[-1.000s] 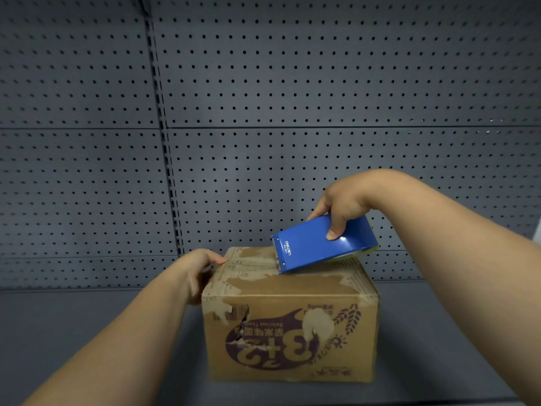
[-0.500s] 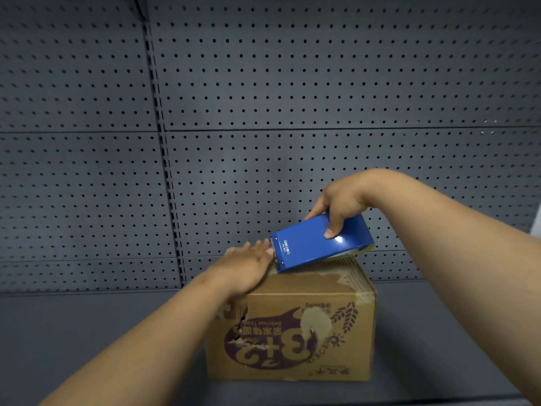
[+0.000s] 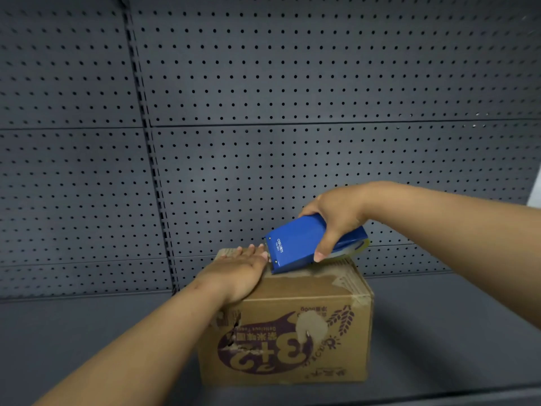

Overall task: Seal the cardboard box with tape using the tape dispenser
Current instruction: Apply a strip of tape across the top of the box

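Observation:
A brown cardboard box (image 3: 292, 335) with purple upside-down print stands on the grey shelf, flaps down and its top paper torn in places. My left hand (image 3: 238, 273) lies flat, fingers together, on the left part of the box top. My right hand (image 3: 336, 216) grips a blue tape dispenser (image 3: 295, 244), tilted with its front edge low on the box top, right next to my left fingertips. A yellowish tape roll (image 3: 355, 249) peeks out at the dispenser's back. Any tape on the box is too faint to tell.
A dark grey pegboard wall (image 3: 263, 142) rises directly behind the box. The grey shelf surface (image 3: 439, 332) stretches left and right of the box, with its front edge near the bottom of view.
My left hand has left the box's left side and now presses flat on its top beside the dispenser. The dispenser stays about where it was, tilted slightly steeper.

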